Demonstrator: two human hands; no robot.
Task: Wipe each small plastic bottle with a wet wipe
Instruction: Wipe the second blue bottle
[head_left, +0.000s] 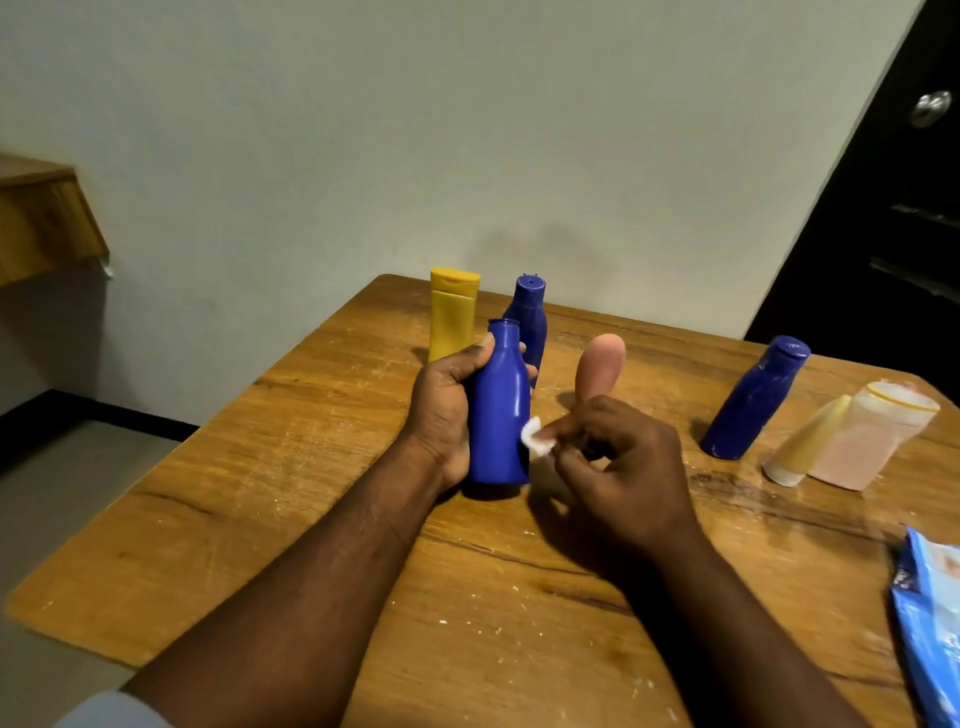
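Note:
My left hand (444, 410) grips an uncapped blue bottle (498, 410) upright, its base on the wooden table (260, 467). My right hand (618, 467) pinches a small white wipe (535, 440) against the bottle's lower right side. Behind stand a yellow bottle (452, 317) and a capped blue bottle (531, 317). A pink bottle (600, 366) rises just beyond my right hand. Further right stand another blue bottle (756, 397), a cream bottle (808, 441) and a clear pinkish bottle (872, 436).
A blue wipe packet (930, 623) lies at the table's right edge. The table stands against a pale wall, with a dark door (883, 208) at the right and a wooden shelf (41, 218) at the left. Floor shows left of the table.

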